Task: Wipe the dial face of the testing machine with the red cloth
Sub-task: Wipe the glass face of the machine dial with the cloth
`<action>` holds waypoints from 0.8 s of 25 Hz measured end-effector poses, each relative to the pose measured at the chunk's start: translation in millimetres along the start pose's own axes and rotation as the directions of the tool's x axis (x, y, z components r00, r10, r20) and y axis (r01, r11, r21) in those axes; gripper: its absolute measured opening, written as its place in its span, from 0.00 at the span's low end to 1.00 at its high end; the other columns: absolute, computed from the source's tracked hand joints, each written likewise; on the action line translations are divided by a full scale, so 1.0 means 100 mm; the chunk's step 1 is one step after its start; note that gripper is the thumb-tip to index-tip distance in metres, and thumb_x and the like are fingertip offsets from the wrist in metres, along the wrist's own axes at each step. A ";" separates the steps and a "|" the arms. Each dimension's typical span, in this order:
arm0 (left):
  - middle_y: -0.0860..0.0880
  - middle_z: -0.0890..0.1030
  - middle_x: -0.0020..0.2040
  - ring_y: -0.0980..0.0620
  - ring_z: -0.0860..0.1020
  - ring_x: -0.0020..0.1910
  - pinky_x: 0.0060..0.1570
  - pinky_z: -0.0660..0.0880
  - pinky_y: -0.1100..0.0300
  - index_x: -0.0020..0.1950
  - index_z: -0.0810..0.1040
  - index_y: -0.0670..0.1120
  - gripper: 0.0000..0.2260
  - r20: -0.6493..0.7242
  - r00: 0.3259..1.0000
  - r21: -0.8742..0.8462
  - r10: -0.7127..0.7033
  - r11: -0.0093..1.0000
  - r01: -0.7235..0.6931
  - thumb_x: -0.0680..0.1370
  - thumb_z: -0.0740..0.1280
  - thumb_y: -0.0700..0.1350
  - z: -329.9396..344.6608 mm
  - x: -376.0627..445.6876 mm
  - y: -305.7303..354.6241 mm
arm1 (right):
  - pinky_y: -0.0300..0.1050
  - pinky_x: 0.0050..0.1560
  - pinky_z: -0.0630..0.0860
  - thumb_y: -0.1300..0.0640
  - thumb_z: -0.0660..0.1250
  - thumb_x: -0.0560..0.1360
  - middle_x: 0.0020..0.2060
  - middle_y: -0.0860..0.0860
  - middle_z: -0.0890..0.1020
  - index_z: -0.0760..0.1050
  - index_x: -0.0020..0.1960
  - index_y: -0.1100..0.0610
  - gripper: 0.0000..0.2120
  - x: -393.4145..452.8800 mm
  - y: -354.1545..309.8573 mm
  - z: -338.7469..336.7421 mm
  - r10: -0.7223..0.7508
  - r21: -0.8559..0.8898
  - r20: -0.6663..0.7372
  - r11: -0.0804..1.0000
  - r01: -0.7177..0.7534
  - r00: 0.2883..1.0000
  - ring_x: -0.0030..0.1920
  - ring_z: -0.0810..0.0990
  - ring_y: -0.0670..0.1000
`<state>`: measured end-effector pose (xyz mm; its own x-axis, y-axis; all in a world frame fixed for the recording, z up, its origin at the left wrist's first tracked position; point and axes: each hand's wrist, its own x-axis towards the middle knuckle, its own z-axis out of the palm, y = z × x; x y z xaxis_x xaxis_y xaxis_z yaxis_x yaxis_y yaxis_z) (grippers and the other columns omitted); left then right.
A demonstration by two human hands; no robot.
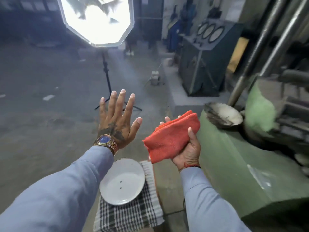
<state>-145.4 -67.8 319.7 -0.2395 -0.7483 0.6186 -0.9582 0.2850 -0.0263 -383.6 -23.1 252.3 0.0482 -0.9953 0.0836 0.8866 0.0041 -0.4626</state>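
I have the folded red cloth (172, 136) gripped in my right hand (187, 148), left hand (117, 121) spread empty — wiping not begun — next I'd bring it to the dial face (224, 114) just right, on the green machine (234, 164).

A round white plate (122, 181) lies on a black-and-white checked cloth (128, 213) below the hands, left of the green metal testing machine (234, 164), with an octagonal softbox light (97, 19) on its black tripod stand (107, 76) beyond.

workshop, green machinery (230, 158), gauge panel (209, 33)
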 end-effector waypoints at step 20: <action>0.40 0.57 0.90 0.32 0.54 0.89 0.84 0.48 0.25 0.90 0.58 0.49 0.37 -0.547 0.687 -0.457 0.479 0.517 -0.724 0.85 0.54 0.66 -3.24 0.31 5.48 | 0.70 0.81 0.71 0.28 0.58 0.83 0.65 0.66 0.82 0.76 0.76 0.61 0.40 -4.63 -4.46 1.16 -0.856 -0.415 -0.280 0.516 0.749 0.434 0.62 0.84 0.64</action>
<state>-627.0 258.6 578.7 -0.5374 -0.0502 0.8418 -0.2499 0.9629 -0.1022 -748.5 446.6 522.1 -0.8668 -0.4630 0.1852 0.3025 -0.7835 -0.5428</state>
